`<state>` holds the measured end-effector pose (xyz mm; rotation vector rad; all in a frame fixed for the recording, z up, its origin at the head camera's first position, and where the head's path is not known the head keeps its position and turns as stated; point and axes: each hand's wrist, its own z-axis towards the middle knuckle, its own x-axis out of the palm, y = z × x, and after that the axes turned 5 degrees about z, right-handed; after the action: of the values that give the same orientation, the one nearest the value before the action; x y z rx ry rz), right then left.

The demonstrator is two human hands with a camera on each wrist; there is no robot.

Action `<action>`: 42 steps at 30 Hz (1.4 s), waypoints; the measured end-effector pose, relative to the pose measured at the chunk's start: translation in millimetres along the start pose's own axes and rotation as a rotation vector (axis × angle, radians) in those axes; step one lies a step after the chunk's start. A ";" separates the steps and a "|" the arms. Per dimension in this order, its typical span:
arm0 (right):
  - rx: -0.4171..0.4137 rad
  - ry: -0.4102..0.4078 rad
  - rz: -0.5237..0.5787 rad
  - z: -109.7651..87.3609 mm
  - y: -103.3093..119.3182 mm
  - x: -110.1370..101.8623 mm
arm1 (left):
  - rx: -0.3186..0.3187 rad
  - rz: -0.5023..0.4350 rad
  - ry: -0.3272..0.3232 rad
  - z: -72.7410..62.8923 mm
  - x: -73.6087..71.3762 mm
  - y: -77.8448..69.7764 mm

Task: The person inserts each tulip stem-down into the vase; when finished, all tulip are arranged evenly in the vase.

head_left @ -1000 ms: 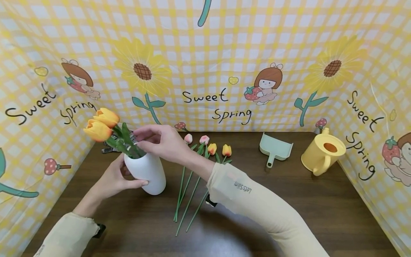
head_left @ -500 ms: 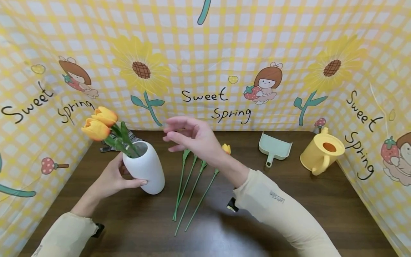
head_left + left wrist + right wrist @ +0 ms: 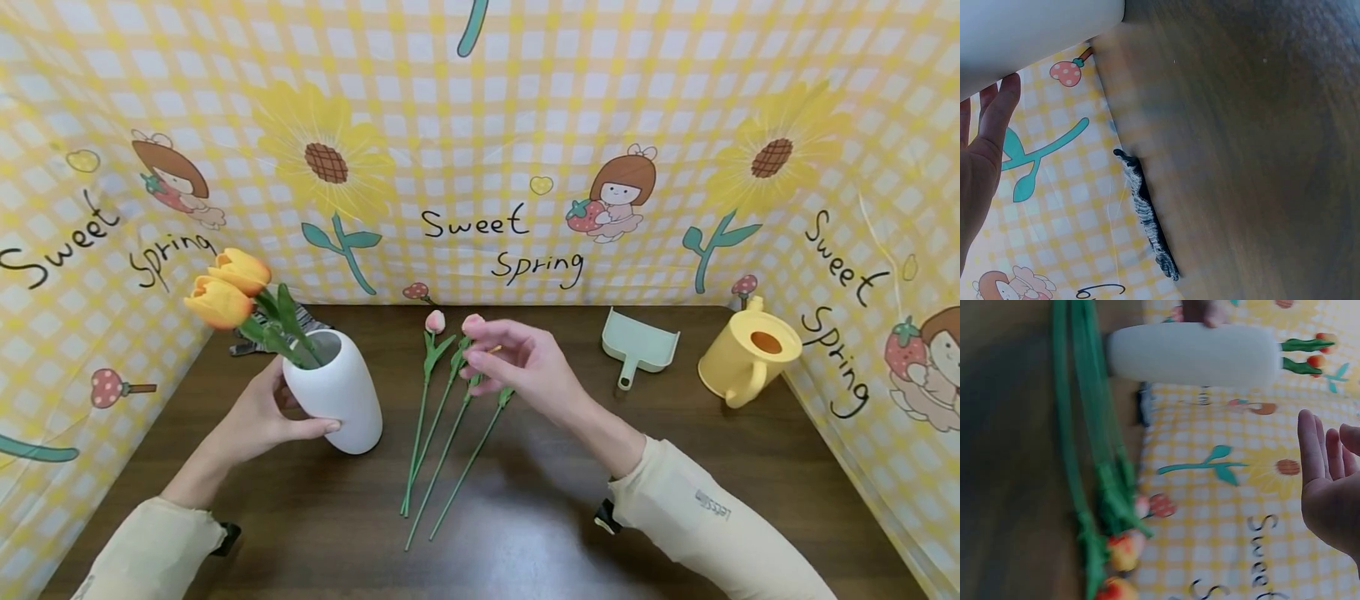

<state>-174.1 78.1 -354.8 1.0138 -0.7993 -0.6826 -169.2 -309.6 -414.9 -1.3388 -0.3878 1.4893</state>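
My left hand [image 3: 251, 421] holds a white vase [image 3: 341, 404], its thumb across the front and its other fingers behind. Two orange-yellow tulips [image 3: 220, 302] stand in the vase and lean out over its left side. My right hand [image 3: 536, 367] hovers over the loose tulips on the table, with bent, parted fingers and nothing between them. One pink tulip [image 3: 435, 322] lies fully visible; the right hand partly covers the heads of the others. In the right wrist view, yellow-orange tulip heads [image 3: 1124, 551] show below the pink ones.
A pale green dustpan [image 3: 639, 343] lies at the back right, beside a yellow watering can [image 3: 752, 352]. Behind the vase is a black-and-white knitted item [image 3: 1144, 215], perhaps a glove. Checked cloth [image 3: 480, 125] walls in the dark wooden table [image 3: 525, 517].
My right hand has left the tulips in the vase and moved right, over the loose tulips. The left hand keeps its hold on the vase.
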 end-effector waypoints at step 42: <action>0.808 -0.118 -0.261 -35.0 -88.4 -59.8 | 0.002 -0.037 0.003 0.0 -0.2 0.1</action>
<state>-188.3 109.1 -461.9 1.8450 -1.0912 -0.6500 -169.3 -309.8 -414.9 -1.3252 -0.4068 1.4565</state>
